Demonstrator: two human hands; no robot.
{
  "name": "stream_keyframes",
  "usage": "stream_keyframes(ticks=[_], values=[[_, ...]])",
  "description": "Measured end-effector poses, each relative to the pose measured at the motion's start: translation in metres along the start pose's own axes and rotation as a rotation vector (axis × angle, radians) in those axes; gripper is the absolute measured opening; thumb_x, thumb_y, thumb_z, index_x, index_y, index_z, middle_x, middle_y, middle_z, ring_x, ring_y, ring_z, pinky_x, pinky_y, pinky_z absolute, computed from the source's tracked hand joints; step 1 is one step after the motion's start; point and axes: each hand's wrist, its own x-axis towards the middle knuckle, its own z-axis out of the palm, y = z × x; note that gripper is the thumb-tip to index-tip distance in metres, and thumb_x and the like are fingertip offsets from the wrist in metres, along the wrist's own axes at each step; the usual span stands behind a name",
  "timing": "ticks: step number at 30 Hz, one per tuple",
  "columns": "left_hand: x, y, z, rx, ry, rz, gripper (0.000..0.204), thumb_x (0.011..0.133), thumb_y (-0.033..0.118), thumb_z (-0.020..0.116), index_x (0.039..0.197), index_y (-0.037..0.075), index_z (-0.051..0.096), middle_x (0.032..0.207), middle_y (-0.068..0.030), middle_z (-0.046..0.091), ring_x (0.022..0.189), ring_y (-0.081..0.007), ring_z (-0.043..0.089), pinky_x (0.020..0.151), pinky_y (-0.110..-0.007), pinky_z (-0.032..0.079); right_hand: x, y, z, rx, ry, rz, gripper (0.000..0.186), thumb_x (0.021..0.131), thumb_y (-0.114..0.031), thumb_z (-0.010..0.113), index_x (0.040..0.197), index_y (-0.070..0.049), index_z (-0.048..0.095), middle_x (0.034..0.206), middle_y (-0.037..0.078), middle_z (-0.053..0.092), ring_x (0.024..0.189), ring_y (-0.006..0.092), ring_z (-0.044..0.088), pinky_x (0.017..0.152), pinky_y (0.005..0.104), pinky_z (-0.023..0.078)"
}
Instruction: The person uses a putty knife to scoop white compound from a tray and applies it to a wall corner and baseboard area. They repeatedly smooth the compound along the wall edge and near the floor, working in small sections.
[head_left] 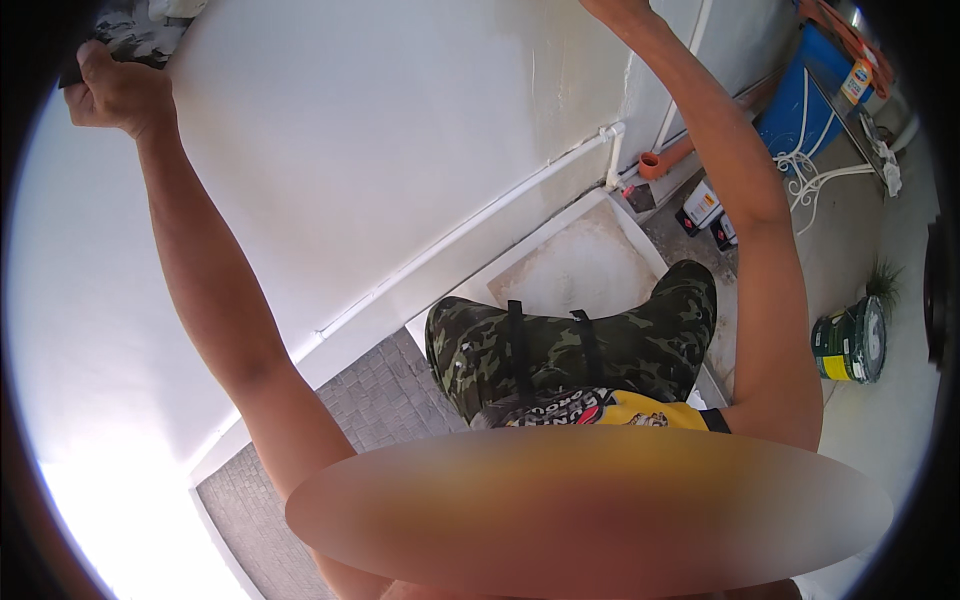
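At the upper left my left hand (pixel 122 95) is closed round the edge of a dark flat board (pixel 145 38), which is smeared with thick white paste. The top of this board runs out of the picture. My right arm reaches up, and only the wrist and lower part of my right hand (pixel 618 10) show at the top edge. Its fingers are cut off, so what they hold or touch is hidden. Both arms are raised beside a pale wall (pixel 350 130), which has faint stained streaks near the right hand.
A white pipe (pixel 460 235) runs along the wall's foot. A white basin-like tray (pixel 640 240) with a dusty floor lies by my legs. To the right are an orange pipe (pixel 665 160), white bottles (pixel 700 208), a blue bin (pixel 795 110), a white metal-legged table (pixel 840 170) and a green bucket (pixel 850 340).
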Motion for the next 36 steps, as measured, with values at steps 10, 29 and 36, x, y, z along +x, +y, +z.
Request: stream_keyframes(ticks=[10,29,36], values=[[0.009,0.004,-0.002,-0.019,-0.055,0.137,0.042,0.074,0.008,0.064,0.053,0.007,0.027,0.059,0.0048,0.030,0.054,-0.0125,0.027,0.047,-0.033,0.023,-0.207,-0.060,0.040,0.022,-0.197,0.041,0.085,0.074,0.007,0.067,0.151,-0.027,0.052,0.149,0.012,0.047,0.129,0.0444,0.045,0.104,0.0561,0.039],[-0.009,-0.004,0.018,-0.075,-0.118,0.097,0.027,0.080,0.017,0.069,0.071,-0.005,0.057,0.071,-0.0059,0.061,0.063,-0.0169,0.056,0.054,-0.034,0.046,-0.033,0.007,0.025,-0.054,0.005,0.071,0.052,0.089,0.001,0.056,0.136,-0.018,0.065,0.137,0.012,0.061,0.126,0.0409,0.053,0.104,0.0540,0.043],[-0.014,-0.004,0.019,-0.016,-0.130,0.203,0.032,0.081,0.015,0.059,0.055,0.005,0.043,0.055,0.0049,0.042,0.051,-0.0098,0.036,0.045,-0.031,0.031,-0.190,-0.061,0.015,-0.010,-0.293,0.222,0.079,0.077,0.007,0.064,0.144,-0.035,0.058,0.142,0.005,0.056,0.127,0.0372,0.049,0.105,0.0513,0.042]])
